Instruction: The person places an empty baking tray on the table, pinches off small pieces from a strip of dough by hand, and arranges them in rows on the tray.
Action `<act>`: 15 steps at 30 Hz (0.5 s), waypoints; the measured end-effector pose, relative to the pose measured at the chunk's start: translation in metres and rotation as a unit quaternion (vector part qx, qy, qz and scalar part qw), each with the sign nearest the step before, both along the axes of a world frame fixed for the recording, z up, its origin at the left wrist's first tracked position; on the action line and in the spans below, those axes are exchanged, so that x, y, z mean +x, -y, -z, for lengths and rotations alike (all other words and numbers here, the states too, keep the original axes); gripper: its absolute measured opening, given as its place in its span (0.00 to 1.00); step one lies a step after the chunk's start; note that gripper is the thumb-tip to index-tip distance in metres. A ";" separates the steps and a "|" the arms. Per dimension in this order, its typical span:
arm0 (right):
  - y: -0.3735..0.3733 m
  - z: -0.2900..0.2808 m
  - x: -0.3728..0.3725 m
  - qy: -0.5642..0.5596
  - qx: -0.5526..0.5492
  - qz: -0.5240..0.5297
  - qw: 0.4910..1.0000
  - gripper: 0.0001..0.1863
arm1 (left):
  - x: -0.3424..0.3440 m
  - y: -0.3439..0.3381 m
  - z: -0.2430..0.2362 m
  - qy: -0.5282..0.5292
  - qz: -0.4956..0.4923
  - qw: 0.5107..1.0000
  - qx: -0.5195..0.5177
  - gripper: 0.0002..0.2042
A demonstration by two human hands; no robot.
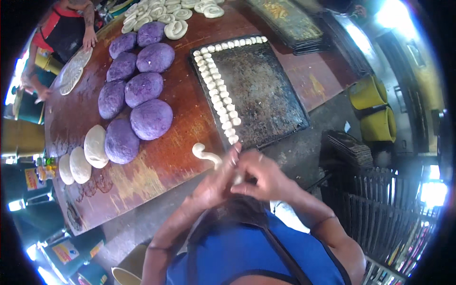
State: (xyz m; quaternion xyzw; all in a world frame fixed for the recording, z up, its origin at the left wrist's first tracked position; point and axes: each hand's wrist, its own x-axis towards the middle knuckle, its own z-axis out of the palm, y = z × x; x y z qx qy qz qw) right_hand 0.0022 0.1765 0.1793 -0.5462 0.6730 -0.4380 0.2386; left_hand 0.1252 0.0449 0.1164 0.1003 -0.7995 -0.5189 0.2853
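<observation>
My left hand (219,179) is closed around a white dough rope (205,154), whose curled end trails out over the table edge. Close beside it, my right hand (264,176) has its fingers bent, with thumb and fingers at a bit of pale dough between the two hands; motion blurs the fingers. Just beyond my hands lies a dark baking tray (266,90). Small white dough balls (219,95) line its left side in close rows, and a single row runs along its far edge.
Purple dough mounds (152,119) and white dough pieces (96,146) sit on the wooden table (185,114), with coiled dough (176,29) farther back. At the far left, another person's hand (89,38) touches flattened dough (75,71). Stacked trays (289,21) and yellow buckets (378,124) stand right.
</observation>
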 end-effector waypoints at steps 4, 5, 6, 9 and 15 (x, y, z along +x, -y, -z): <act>0.002 -0.006 0.023 -0.033 -0.009 0.120 0.992 0.13 | 0.016 -0.003 0.016 0.035 0.214 0.941 0.260 0.19; 0.014 0.006 0.032 -0.028 -0.034 0.191 0.981 0.14 | 0.015 -0.012 0.021 0.119 0.136 0.910 0.372 0.19; 0.016 0.021 0.040 -0.150 -0.024 0.194 0.969 0.14 | 0.011 -0.018 0.009 0.096 0.131 0.870 0.465 0.17; 0.000 0.032 0.042 -0.128 -0.044 0.192 0.972 0.16 | -0.001 -0.010 -0.005 0.086 0.142 0.853 0.494 0.14; 0.026 0.028 0.004 -0.149 0.003 0.169 0.974 0.10 | -0.013 -0.003 -0.021 0.296 0.173 0.906 0.248 0.12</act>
